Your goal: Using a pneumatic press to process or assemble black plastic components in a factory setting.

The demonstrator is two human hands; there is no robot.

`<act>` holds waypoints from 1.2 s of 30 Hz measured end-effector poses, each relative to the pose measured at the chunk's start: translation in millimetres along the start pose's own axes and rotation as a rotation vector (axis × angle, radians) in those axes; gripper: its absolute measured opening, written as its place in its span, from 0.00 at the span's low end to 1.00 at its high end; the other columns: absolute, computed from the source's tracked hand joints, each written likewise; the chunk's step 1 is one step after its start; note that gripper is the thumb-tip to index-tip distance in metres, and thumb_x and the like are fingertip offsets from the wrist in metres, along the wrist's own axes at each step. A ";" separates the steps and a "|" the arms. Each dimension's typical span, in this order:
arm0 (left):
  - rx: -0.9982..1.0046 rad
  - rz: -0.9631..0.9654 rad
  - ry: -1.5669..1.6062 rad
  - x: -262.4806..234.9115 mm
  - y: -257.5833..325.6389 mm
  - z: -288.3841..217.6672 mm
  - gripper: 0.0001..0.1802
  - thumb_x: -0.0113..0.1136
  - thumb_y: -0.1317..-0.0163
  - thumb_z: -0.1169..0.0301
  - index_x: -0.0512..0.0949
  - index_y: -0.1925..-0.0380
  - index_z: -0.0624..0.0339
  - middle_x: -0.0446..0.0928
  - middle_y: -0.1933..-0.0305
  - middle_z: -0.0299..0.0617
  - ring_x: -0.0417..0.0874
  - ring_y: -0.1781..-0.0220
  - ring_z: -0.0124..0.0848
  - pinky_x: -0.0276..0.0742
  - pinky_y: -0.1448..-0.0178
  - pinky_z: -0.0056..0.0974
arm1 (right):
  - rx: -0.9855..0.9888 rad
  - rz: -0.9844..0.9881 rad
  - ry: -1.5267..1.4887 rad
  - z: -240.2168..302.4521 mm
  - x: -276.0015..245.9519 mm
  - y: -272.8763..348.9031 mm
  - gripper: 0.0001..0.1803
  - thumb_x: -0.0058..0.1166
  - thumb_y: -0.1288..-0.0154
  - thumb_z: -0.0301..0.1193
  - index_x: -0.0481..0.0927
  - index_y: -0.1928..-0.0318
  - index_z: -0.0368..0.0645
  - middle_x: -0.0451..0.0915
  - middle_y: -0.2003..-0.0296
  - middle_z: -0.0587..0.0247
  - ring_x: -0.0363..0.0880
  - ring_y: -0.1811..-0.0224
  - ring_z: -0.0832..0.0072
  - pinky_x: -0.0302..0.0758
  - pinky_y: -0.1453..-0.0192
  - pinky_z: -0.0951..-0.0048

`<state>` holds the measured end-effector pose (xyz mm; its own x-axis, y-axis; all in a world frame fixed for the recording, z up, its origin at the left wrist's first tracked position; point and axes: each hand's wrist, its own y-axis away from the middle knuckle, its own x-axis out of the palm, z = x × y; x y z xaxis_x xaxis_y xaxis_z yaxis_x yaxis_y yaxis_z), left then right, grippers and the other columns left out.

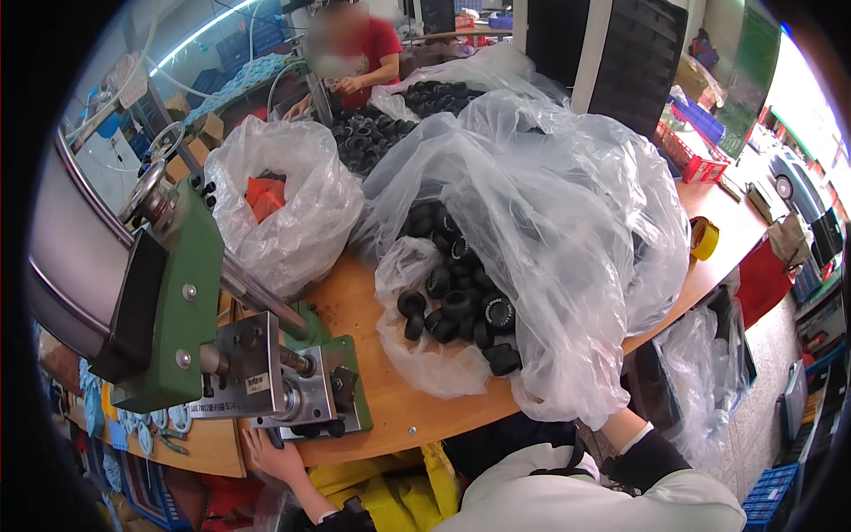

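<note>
My left hand [277, 456] is at the front of the metal fixture [297, 390] under a green bench press [182, 301]. Its fingers close around a small dark piece at the fixture's lower edge; its kind is not clear. My right hand [623, 427] reaches to the table's front edge, its fingers hidden behind a big clear plastic bag [567, 266]. Black ribbed round parts, like knobs or caps [457, 304], spill from the bag onto the table [381, 355], some lying on a crumpled sheet of plastic.
A second clear bag [301, 213] with an orange item inside stands behind the press. Farther back, a person in red [381, 49] works by a heap of black parts [368, 137]. Yellow tape [704, 239] lies at the right edge. A blue crate [769, 496] sits on the floor.
</note>
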<state>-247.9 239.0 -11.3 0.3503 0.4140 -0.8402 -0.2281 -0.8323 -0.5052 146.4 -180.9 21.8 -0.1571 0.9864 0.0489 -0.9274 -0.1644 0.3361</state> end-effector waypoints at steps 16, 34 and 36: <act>-0.004 0.002 -0.010 -9.3 4.9 2.1 0.24 0.54 0.51 0.71 0.74 0.51 0.64 0.66 0.36 0.43 0.58 0.29 0.41 0.54 0.33 0.50 | 0.074 0.206 0.145 72.0 96.7 10.0 0.19 0.46 0.38 0.35 0.74 0.52 0.36 0.76 0.55 0.57 0.77 0.57 0.68 0.74 0.53 0.70; 0.028 0.013 0.064 -1.7 1.9 -13.5 0.30 0.55 0.57 0.72 0.71 0.47 0.61 0.64 0.34 0.40 0.57 0.29 0.42 0.54 0.33 0.49 | -1.307 -0.174 2.314 199.4 134.5 -122.1 0.29 0.49 0.43 0.45 0.70 0.39 0.55 0.60 0.33 0.65 0.45 0.27 0.64 0.24 0.27 0.42; 0.033 0.019 0.036 -4.6 6.1 -9.1 0.30 0.54 0.57 0.73 0.71 0.47 0.61 0.64 0.33 0.40 0.57 0.29 0.43 0.54 0.33 0.49 | -1.155 -0.339 2.214 251.7 99.0 -153.8 0.24 0.47 0.44 0.41 0.77 0.46 0.50 0.57 0.32 0.66 0.42 0.26 0.65 0.20 0.27 0.46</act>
<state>-242.6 228.6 -8.7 0.3775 0.3839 -0.8427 -0.2649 -0.8272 -0.4956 358.9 -56.2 211.7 0.6819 -0.2964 -0.6687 -0.6046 -0.7429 -0.2873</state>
